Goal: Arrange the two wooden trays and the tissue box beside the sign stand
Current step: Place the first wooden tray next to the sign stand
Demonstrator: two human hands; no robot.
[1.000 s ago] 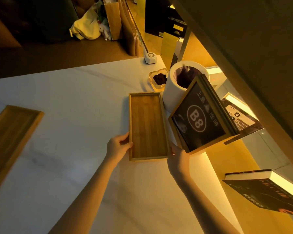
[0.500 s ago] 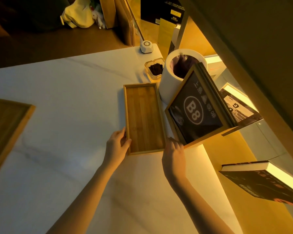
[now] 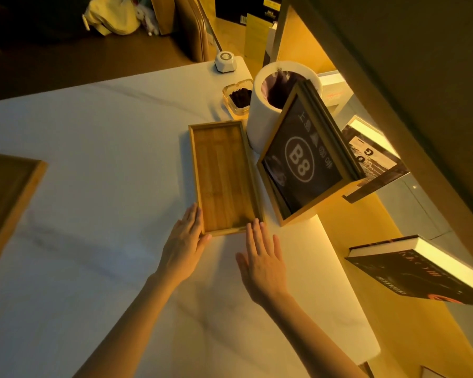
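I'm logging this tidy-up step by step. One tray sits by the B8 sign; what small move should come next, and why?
Probably reach the left hand toward the second wooden tray at the table's left edge. The first tray already lies flat beside the sign stand, and both hands are open.

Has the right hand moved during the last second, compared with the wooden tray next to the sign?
Yes. The right hand has let go of the near right corner of the long wooden tray and drawn back toward the person, lying open on the white table.
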